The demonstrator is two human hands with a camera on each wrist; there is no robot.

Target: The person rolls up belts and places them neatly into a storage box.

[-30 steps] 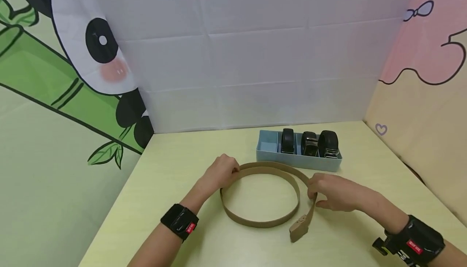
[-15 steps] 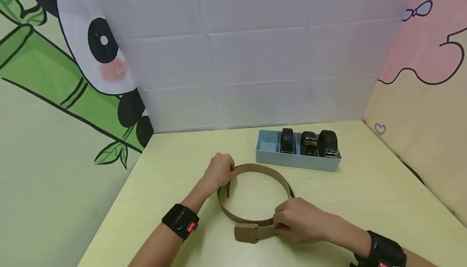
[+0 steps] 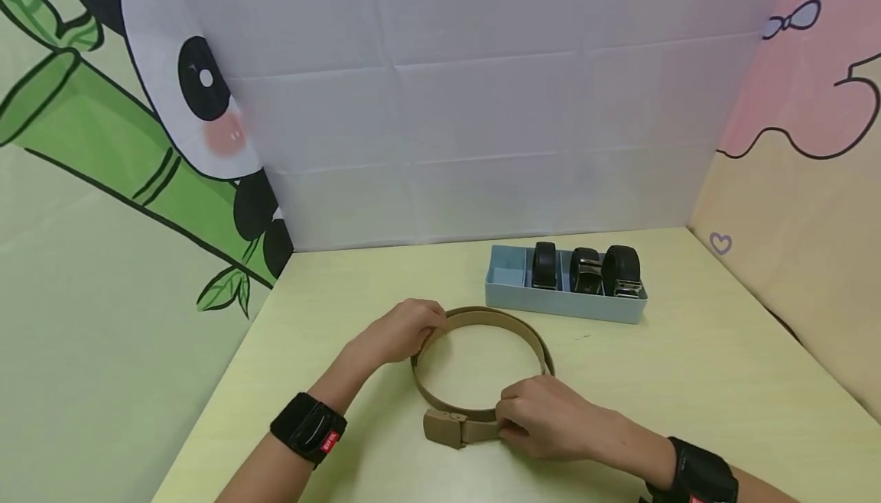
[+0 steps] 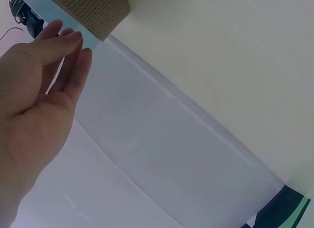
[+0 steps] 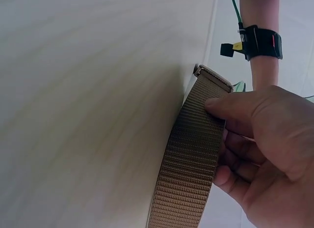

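A tan webbing belt (image 3: 442, 402) stands on edge in a round coil on the table. Its flat buckle (image 3: 443, 428) lies at the coil's front. My right hand (image 3: 544, 417) pinches the strap just right of the buckle; in the right wrist view the thumb presses the ribbed webbing (image 5: 184, 174), fingers behind it. At the coil's back left is my left hand (image 3: 406, 327). The left wrist view shows its fingers loosely bent beside the top edge of the webbing (image 4: 93, 9), with nothing visible between thumb and fingers.
A light blue divided tray (image 3: 564, 306) sits behind the coil to the right. Three rolled black belts (image 3: 544, 264) stand in its compartments; the leftmost compartment holds none. A white cloth wall (image 3: 427, 121) rises at the table's back edge, with printed panels on both sides.
My right hand has swung the buckle end forward and left against the coil's front, and the coil is tighter. The left hand stays at the back left, its wrist swung slightly left.
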